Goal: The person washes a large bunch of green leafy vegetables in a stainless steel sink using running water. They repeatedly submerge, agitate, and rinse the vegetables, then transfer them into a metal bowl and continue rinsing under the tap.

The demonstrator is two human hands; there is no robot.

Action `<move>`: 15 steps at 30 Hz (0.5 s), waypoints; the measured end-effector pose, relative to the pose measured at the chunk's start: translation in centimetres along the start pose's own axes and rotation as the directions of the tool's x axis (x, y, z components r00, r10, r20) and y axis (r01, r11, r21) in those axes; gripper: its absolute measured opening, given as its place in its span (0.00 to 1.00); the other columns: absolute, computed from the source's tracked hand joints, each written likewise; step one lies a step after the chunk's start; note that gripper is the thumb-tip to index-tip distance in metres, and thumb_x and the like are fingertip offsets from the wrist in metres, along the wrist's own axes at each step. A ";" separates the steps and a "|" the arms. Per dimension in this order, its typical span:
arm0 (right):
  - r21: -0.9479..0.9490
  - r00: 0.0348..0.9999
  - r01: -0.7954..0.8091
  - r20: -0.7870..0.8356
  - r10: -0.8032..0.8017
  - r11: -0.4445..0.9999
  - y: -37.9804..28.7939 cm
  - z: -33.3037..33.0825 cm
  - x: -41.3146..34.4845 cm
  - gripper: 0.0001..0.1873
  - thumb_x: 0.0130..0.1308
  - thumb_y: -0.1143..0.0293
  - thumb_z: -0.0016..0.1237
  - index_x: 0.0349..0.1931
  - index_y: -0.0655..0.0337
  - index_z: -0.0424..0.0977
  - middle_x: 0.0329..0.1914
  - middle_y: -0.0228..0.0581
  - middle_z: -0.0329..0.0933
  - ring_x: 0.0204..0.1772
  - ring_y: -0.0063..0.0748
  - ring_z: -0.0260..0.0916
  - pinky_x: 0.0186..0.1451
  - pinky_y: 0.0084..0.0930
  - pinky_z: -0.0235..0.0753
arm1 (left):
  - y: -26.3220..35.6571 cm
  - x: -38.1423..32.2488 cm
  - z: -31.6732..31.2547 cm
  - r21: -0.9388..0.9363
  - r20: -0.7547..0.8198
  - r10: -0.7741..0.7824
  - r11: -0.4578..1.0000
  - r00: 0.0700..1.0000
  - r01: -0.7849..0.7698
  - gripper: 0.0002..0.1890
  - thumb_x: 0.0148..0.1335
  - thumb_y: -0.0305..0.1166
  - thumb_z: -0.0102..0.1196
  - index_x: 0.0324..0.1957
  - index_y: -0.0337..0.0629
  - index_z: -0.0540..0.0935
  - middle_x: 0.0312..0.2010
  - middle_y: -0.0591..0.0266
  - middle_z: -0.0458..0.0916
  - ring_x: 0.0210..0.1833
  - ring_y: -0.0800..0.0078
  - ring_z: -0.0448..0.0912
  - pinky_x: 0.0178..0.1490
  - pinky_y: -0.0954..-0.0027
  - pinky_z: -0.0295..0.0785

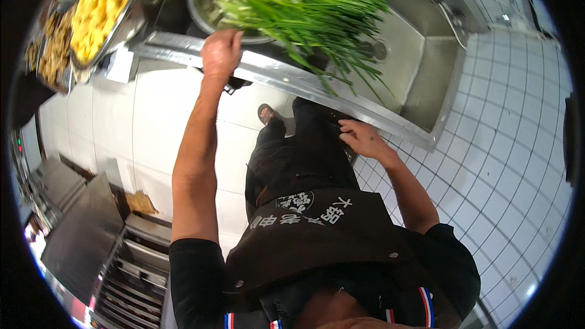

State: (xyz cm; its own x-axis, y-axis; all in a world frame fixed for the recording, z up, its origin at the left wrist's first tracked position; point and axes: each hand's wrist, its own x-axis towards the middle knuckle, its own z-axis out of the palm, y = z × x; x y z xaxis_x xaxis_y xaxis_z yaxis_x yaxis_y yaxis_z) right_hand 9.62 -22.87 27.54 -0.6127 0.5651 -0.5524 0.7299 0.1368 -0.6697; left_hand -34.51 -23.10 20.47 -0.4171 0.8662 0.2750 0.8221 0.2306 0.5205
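Note:
My left hand is on the steel front edge of the sink counter, its fingers curled and partly hidden. Close by is the rim of a round metal basin. A big heap of long green stalks, scallions or garlic chives, has its pale ends over that basin. The leafy tips spread right across the stainless steel sink, and some droop over the front edge. Lower down, my right hand hovers near the counter's dark front, fingers loosely bent and apart, with nothing seen in it.
At upper left stand a metal tray of yellow chunks and a tray of brown food pieces. A faucet rises behind the sink. White tiles cover the right wall. Steel kitchen equipment occupies the lower left.

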 end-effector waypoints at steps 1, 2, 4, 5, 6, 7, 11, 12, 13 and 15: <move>0.023 0.999 -0.014 -0.051 0.015 1.000 1.0 -1.3 -1.7 0.21 0.65 0.68 0.54 0.57 0.66 0.73 0.43 0.50 0.80 0.44 0.42 0.80 0.49 0.36 0.78 | 0.1 -0.1 0.0 -0.014 -0.026 0.019 1.000 0.999 -0.020 0.11 0.63 0.37 0.58 0.30 0.41 0.83 0.29 0.51 0.82 0.36 0.49 0.80 0.43 0.53 0.74; 0.062 0.986 0.012 -0.166 -0.002 0.998 2.8 -2.7 -3.0 0.20 0.66 0.69 0.53 0.57 0.67 0.73 0.41 0.48 0.80 0.42 0.36 0.80 0.48 0.34 0.79 | 0.0 -0.3 0.1 0.013 -0.005 0.001 1.000 1.000 -0.001 0.11 0.63 0.37 0.58 0.30 0.41 0.83 0.29 0.51 0.82 0.36 0.49 0.80 0.43 0.54 0.74; 0.187 0.926 0.001 -0.370 0.070 0.982 4.1 -5.4 -5.3 0.17 0.67 0.74 0.51 0.54 0.71 0.73 0.37 0.41 0.79 0.38 0.21 0.76 0.43 0.25 0.79 | 0.5 -0.1 0.3 0.085 0.048 -0.002 0.996 0.999 -0.003 0.11 0.64 0.38 0.57 0.31 0.41 0.84 0.30 0.52 0.83 0.37 0.50 0.80 0.43 0.54 0.74; 0.257 0.881 0.017 -0.461 0.107 0.966 5.2 -6.1 -5.7 0.16 0.68 0.75 0.51 0.54 0.71 0.73 0.38 0.41 0.79 0.38 0.21 0.76 0.42 0.23 0.78 | 0.8 0.0 0.1 0.138 0.078 0.002 0.990 0.997 -0.013 0.11 0.64 0.38 0.57 0.31 0.41 0.84 0.30 0.52 0.83 0.37 0.50 0.80 0.43 0.54 0.74; 0.321 0.820 0.036 -0.550 0.156 0.946 6.6 -6.9 -5.9 0.16 0.68 0.75 0.51 0.53 0.72 0.73 0.38 0.40 0.79 0.38 0.20 0.76 0.41 0.22 0.77 | 1.5 0.3 0.5 0.178 0.126 0.021 0.983 0.992 -0.043 0.11 0.65 0.38 0.56 0.32 0.42 0.84 0.30 0.51 0.83 0.37 0.50 0.80 0.44 0.54 0.73; 0.384 0.757 0.068 -0.621 0.203 0.921 8.4 -7.7 -5.6 0.15 0.68 0.75 0.51 0.53 0.72 0.73 0.38 0.40 0.80 0.37 0.19 0.76 0.40 0.20 0.77 | 1.0 0.3 1.0 0.178 0.115 0.067 0.980 0.991 -0.087 0.12 0.66 0.41 0.56 0.34 0.43 0.85 0.28 0.48 0.81 0.35 0.48 0.79 0.40 0.49 0.72; 0.177 0.785 -0.055 -0.600 0.152 0.983 14.2 -10.9 -2.3 0.17 0.66 0.71 0.55 0.53 0.67 0.74 0.42 0.44 0.80 0.39 0.32 0.80 0.43 0.29 0.80 | 2.9 -1.0 2.7 0.201 0.058 0.047 0.978 0.997 -0.058 0.10 0.64 0.38 0.57 0.38 0.45 0.87 0.27 0.57 0.83 0.36 0.56 0.79 0.62 0.50 0.68; 0.135 0.775 -0.080 -0.615 0.147 0.988 14.4 -11.8 -1.1 0.17 0.65 0.70 0.56 0.53 0.65 0.75 0.44 0.48 0.80 0.41 0.39 0.81 0.45 0.32 0.80 | 3.8 -1.4 3.3 0.211 0.109 -0.041 0.977 0.993 0.017 0.11 0.65 0.38 0.58 0.40 0.46 0.88 0.26 0.60 0.82 0.36 0.59 0.78 0.69 0.47 0.62; 0.129 0.778 -0.047 -0.617 0.117 0.991 15.4 -12.2 0.4 0.18 0.64 0.69 0.56 0.53 0.65 0.75 0.44 0.48 0.81 0.42 0.40 0.81 0.45 0.32 0.80 | 4.8 -1.6 4.0 0.230 0.105 -0.066 0.972 0.992 0.041 0.10 0.64 0.39 0.58 0.40 0.46 0.88 0.26 0.61 0.82 0.36 0.60 0.78 0.70 0.47 0.61; 0.111 0.786 0.011 -0.616 0.060 0.994 18.5 -13.2 3.6 0.19 0.64 0.67 0.57 0.53 0.65 0.75 0.44 0.50 0.81 0.43 0.43 0.82 0.46 0.33 0.79 | 6.6 -1.9 5.2 0.267 0.090 -0.093 0.961 0.992 0.066 0.11 0.64 0.40 0.59 0.41 0.48 0.88 0.26 0.62 0.82 0.36 0.61 0.78 0.72 0.47 0.58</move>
State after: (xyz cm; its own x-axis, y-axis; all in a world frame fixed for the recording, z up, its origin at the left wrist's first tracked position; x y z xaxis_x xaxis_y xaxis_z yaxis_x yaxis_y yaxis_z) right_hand 24.92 -7.56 19.77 -0.2511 0.9531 -0.1687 0.6848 0.0517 -0.7269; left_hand -26.22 -20.90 19.17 -0.4554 0.8772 0.1519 0.8663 0.3973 0.3028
